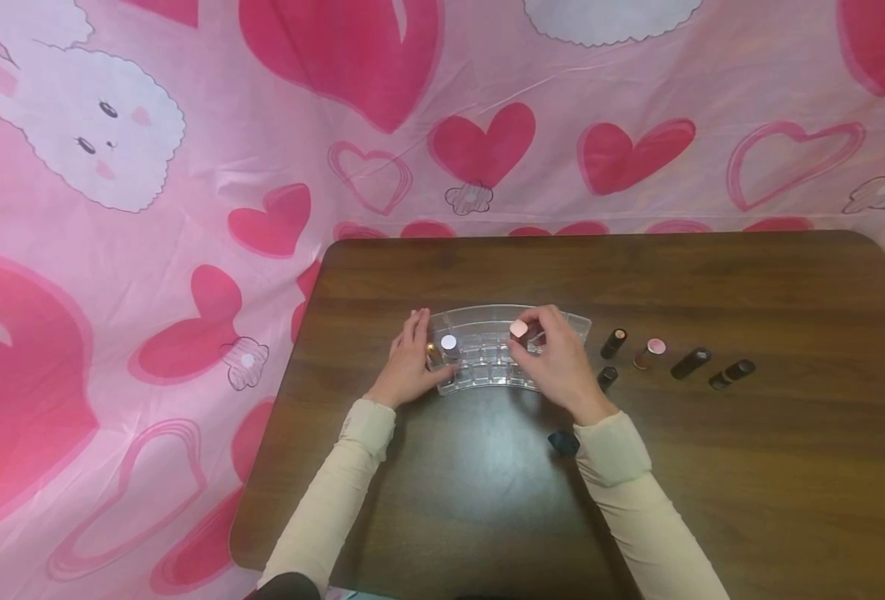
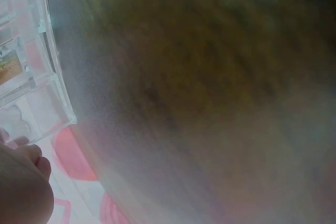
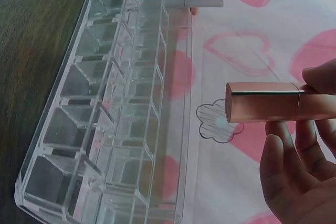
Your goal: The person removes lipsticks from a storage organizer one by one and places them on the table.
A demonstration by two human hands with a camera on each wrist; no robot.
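A pink cloth (image 1: 210, 125) printed with hearts and rabbit faces hangs behind and to the left of a brown wooden table (image 1: 450, 500). The rose-gold tube (image 3: 262, 102) is in the right hand (image 1: 558, 367), pinched between thumb and fingers. It is held upright over the right part of a clear organizer (image 1: 487, 384); the right wrist view shows a gap between its lower end and the compartments.

The left hand (image 1: 408, 367) lies at the organizer's left end, fingers fairly straight and thumb spread wide of them. Two tubes stand in the organizer beside that thumb: one gold tube (image 1: 433, 354) and one silvery-blue tube (image 1: 449, 344).

To the right of the right hand, five more tubes stand on the table: four dark tubes (image 1: 691, 362) and one pink-topped tube (image 1: 649, 354). One black object (image 1: 563, 443) sits just beside the right cuff (image 1: 613, 448), its shape hard to make out.

The right hand covers part of the organizer's right end in the head view, and the left hand partly hides the gold tube. The left wrist view is mostly blur, with the left hand and the organizer cut off by its edge.
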